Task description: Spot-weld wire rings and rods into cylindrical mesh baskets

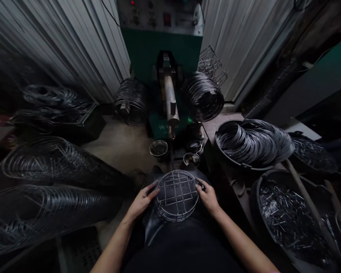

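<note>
A round wire basket frame [176, 195] with a grid top rests on my lap, over a dark apron. My left hand [142, 201] grips its left rim with fingers curled around the wire. At the right rim my right hand [208, 196] holds it the same way. Straight ahead stands a green welding machine [161, 45] with a metal arm [169, 101] pointing toward me.
A tub of wire rings [251, 143] sits at the right, with tubs of short wire pieces [292, 216] nearer me. Coils of wire [203, 94] flank the machine. Long stacks of wire hoops [51, 189] lie at the left. Small round dishes [159, 148] stand below the machine arm.
</note>
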`<state>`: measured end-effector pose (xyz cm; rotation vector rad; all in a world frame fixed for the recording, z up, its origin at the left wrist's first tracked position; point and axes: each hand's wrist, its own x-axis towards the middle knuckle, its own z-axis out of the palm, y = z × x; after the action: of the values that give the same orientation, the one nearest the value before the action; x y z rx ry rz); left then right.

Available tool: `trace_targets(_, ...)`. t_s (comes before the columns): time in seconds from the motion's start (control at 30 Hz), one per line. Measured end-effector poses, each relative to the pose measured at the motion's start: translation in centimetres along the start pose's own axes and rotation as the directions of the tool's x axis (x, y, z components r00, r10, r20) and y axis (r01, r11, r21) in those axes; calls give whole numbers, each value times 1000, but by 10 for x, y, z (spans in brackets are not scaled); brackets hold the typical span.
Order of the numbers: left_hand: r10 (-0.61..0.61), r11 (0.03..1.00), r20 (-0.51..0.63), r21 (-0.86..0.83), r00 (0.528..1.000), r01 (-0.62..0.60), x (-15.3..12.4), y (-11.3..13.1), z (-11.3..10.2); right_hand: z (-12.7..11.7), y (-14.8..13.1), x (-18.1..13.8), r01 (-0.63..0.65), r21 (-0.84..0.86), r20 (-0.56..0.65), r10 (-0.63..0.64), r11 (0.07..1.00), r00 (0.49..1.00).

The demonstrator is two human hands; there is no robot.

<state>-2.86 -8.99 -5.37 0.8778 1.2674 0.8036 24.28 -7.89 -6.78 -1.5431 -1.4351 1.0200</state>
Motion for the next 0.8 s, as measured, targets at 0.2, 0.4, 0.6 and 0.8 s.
trace_targets(0.2,60,985,11,164,998,-61,-5,3,-3,1,3,-5,60,-51,-8,-61,997,998)
trace_targets(0.4,94,950,-7,298,996,-88,0,2,-3,-2,1,3,40,-68,56,-36,997,998)
trace_targets(0.6,95,942,5,323,995,-91,2,0,-4,0,4,8,63,-106,63,-57,992,996)
trace_targets(0.8,26,968,17,248,1000,-30,-1,-7,-3,-1,12,3,64,-112,86,-54,992,995)
